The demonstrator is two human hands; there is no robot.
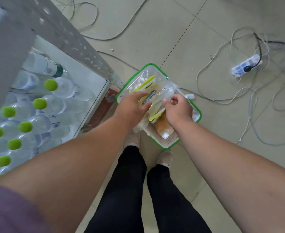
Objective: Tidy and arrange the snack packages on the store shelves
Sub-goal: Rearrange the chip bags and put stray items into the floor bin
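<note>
A white basket with a green rim (155, 66) stands on the floor in front of my feet, holding several snack packages. A yellow package with a blue label (149, 96) lies near its left side, a clear package with red lettering (163, 92) beside it, and a bread-like item in clear wrap (163, 127) at the near end. My left hand (131, 108) reaches over the yellow package with fingers straight, touching or just above it. My right hand (177, 108) hovers over the basket's middle, thumb and fingers curled together; whether they pinch the clear wrap I cannot tell.
To the left is a low grey shelf (81, 46) with several water bottles with green caps (51, 84). A power strip (246, 65) and loose white cables (222, 98) trail over the tiled floor to the right. My shoes (165, 158) stand just behind the basket.
</note>
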